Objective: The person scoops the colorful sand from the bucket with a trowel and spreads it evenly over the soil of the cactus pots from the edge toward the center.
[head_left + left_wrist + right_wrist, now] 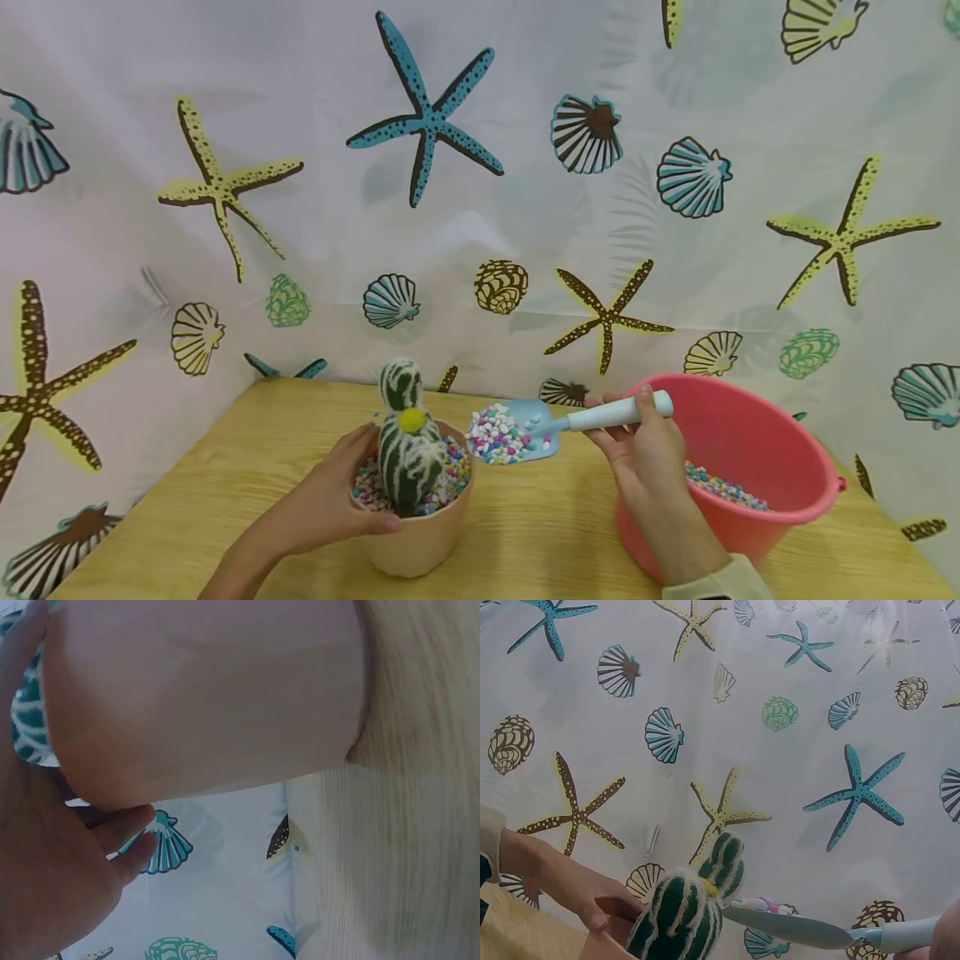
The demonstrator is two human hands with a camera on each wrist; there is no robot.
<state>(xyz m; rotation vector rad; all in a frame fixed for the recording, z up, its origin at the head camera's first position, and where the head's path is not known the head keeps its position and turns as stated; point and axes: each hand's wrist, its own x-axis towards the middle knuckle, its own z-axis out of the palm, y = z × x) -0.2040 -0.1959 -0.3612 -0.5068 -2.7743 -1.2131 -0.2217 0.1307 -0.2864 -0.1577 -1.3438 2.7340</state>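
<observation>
A peach flowerpot (416,546) stands on the table, holding a green cactus with white fuzz (408,467) and a yellow flower. My left hand (322,500) grips the pot's rim, thumb along the near side and fingers around the left and back. The pot's wall fills much of the left wrist view. In my right hand (648,467) is the white handle of a small blue trowel (540,425). Its blade bears a heap of colourful pebbles (498,435) and sits level with the pot's right rim. More multicoloured pebbles (453,471) lie in the pot around the cactus.
To the right, a pink bucket (750,417) stands behind my right forearm, with similar pebbles (723,486) inside. Bare wooden table (543,533) lies between pot and bucket. A white curtain (510,217) printed with starfish and shells surrounds the table's back and sides.
</observation>
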